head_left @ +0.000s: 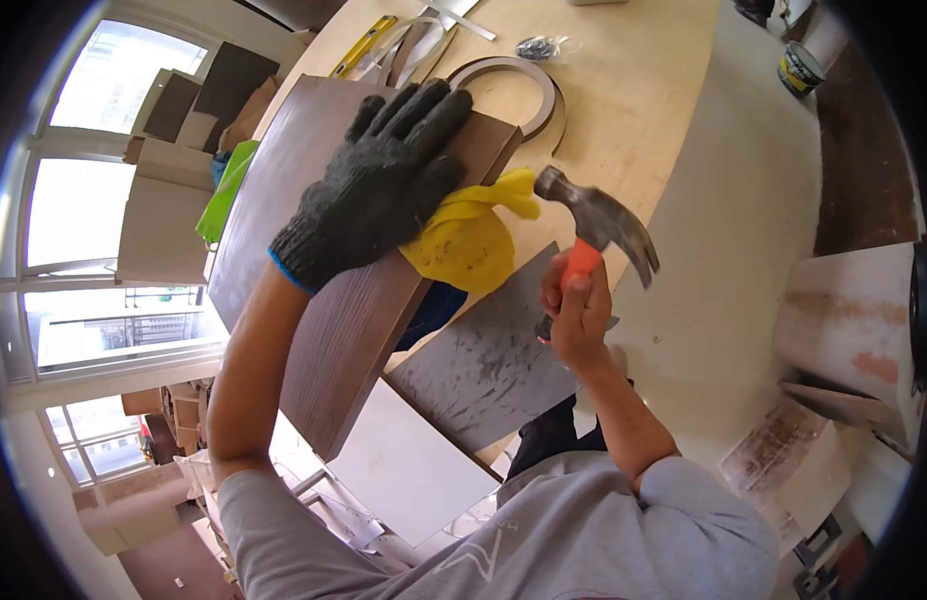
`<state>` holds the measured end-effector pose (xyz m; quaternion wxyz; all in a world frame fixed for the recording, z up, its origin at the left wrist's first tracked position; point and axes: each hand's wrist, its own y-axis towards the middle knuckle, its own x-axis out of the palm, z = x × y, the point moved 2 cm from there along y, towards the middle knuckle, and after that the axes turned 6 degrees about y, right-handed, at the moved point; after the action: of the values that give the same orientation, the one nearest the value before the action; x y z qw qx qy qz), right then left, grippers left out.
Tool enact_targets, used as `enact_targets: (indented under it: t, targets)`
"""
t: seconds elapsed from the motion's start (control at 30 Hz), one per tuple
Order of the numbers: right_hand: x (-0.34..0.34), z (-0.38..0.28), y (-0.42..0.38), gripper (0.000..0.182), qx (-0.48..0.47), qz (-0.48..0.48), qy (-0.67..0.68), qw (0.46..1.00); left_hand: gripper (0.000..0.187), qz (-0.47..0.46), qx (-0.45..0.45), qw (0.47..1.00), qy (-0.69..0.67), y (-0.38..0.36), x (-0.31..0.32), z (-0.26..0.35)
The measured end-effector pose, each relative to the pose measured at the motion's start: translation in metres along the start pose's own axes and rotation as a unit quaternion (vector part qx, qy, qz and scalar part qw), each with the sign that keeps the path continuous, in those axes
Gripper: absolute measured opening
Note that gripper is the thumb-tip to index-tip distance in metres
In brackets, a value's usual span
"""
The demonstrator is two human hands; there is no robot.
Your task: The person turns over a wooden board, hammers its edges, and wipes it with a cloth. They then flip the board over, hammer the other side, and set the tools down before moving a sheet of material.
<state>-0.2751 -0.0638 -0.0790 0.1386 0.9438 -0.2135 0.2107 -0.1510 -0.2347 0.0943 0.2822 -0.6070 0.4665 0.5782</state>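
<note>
My left hand [383, 175], in a dark knitted glove with a blue cuff, lies flat across the top of a brown wood-grain panel [333, 345], fingers stretched out. A yellow cloth [468, 245] hangs over the panel's edge, partly beneath the glove's thumb side. My bare right hand [580, 312] is wrapped round the orange and black handle of a claw hammer [605, 217]. The hammer's head is raised just right of the cloth and apart from it.
On the light wooden table [633, 110] are a roll of edge-banding strip [538, 85], a yellow spirit level [368, 45] and a small plastic bag [545, 48]. A grey scuffed board [483, 365] lies near me. A can [800, 70] stands on the floor; boards lean by the windows.
</note>
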Motion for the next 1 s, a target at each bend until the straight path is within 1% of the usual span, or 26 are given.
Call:
enact_targets:
  t: [0.1, 0.2, 0.27, 0.33, 0.37, 0.43, 0.47, 0.53, 0.6, 0.67, 0.73, 0.8, 0.87, 0.9, 0.93, 0.97, 1.0]
  targets:
    - [0.007, -0.008, -0.021, 0.034, -0.133, -0.064, -0.006, 0.989, 0.052, -0.009, -0.018, 0.999, -0.044, -0.004, 0.0, 0.002]
    - [0.005, 0.01, -0.038, 0.025, -0.178, -0.137, 0.009, 0.974, 0.053, -0.002, -0.022, 0.999, -0.025, -0.004, 0.005, 0.001]
    - [0.01, 0.025, -0.027, 0.02, -0.236, -0.14, -0.155, 0.949, 0.053, 0.006, -0.009, 0.999, -0.031, -0.004, 0.006, -0.001]
    - [0.017, 0.021, -0.023, 0.016, -0.202, -0.116, -0.184, 0.955, 0.053, 0.007, -0.008, 0.999, -0.033, -0.007, 0.008, 0.001]
    - [0.019, 0.012, -0.021, 0.015, -0.144, -0.088, -0.131, 0.977, 0.053, 0.007, -0.011, 0.999, -0.03, -0.007, 0.009, 0.001]
    - [0.018, 0.019, -0.018, 0.013, -0.079, -0.124, -0.078, 0.986, 0.053, 0.009, -0.014, 1.0, -0.025, -0.006, 0.008, -0.004]
    - [0.006, 0.033, -0.024, 0.013, -0.068, -0.184, -0.082, 0.977, 0.053, 0.007, -0.013, 0.999, -0.029, -0.006, 0.006, -0.004]
    - [0.002, 0.043, -0.026, 0.012, -0.062, -0.197, -0.117, 0.971, 0.053, 0.007, -0.011, 0.999, -0.039, -0.004, 0.005, 0.0]
    - [0.017, 0.048, -0.015, 0.012, -0.076, -0.099, -0.176, 0.976, 0.054, 0.0, -0.012, 0.999, -0.033, -0.005, 0.008, 0.002]
    - [0.015, 0.043, -0.013, 0.012, -0.098, -0.072, -0.022, 0.992, 0.054, -0.005, -0.015, 1.0, -0.026, -0.004, 0.007, -0.002]
    - [0.014, 0.04, -0.012, 0.013, -0.141, -0.062, -0.042, 0.987, 0.053, -0.012, -0.014, 0.999, -0.037, -0.003, 0.004, 0.001]
    - [0.019, 0.039, -0.003, 0.015, -0.207, -0.081, -0.229, 0.948, 0.052, -0.009, 0.01, 0.998, -0.055, -0.003, 0.0, 0.002]
    - [0.017, 0.023, -0.005, 0.02, -0.122, -0.05, -0.14, 0.981, 0.052, -0.012, 0.014, 0.998, -0.06, -0.001, -0.003, 0.003]
    - [0.016, 0.022, 0.001, 0.022, -0.085, -0.039, -0.092, 0.991, 0.051, -0.012, 0.0, 0.998, -0.054, 0.001, -0.004, 0.002]
    - [0.015, 0.031, -0.005, 0.025, -0.126, -0.072, -0.114, 0.983, 0.051, -0.023, -0.013, 0.998, -0.058, -0.002, -0.002, 0.004]
    - [0.014, 0.04, -0.004, 0.028, -0.172, -0.105, -0.139, 0.97, 0.051, -0.019, 0.005, 0.999, -0.047, -0.001, -0.001, 0.003]
    - [0.01, 0.047, -0.006, 0.028, -0.157, -0.095, -0.151, 0.971, 0.051, -0.017, 0.021, 0.999, -0.039, -0.002, -0.001, 0.003]
